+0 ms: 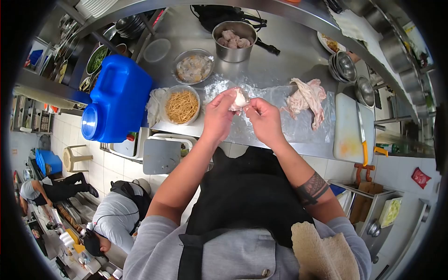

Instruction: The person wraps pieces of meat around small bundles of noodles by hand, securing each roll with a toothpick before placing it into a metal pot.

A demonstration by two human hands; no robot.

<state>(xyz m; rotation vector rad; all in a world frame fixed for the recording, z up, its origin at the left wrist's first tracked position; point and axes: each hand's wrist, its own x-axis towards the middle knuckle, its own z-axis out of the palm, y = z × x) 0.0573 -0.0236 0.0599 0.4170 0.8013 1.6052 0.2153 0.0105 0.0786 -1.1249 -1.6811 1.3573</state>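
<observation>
A small pale, whitish piece of food [240, 100] is pinched between both hands above the floured steel counter. My left hand [220, 112] has its fingers closed round its left side. On its right edge, the fingertips of my right hand [262, 117] press together. To the right, a pile of pale pinkish raw skin or meat [305, 100] lies on a plastic sheet [284, 133]. Left of my hands stands a tub of thin sticks [182, 106]. Behind it is a bowl with translucent pieces [194, 68], and further back a steel pot of meat pieces [234, 43].
A blue jug [119, 98] stands at the left. At the right lies a white cutting board [344, 128] with an orange-handled knife [363, 135], near stacked metal bowls [344, 65]. A steel shelf crosses above. Two people [116, 212] are at the lower left.
</observation>
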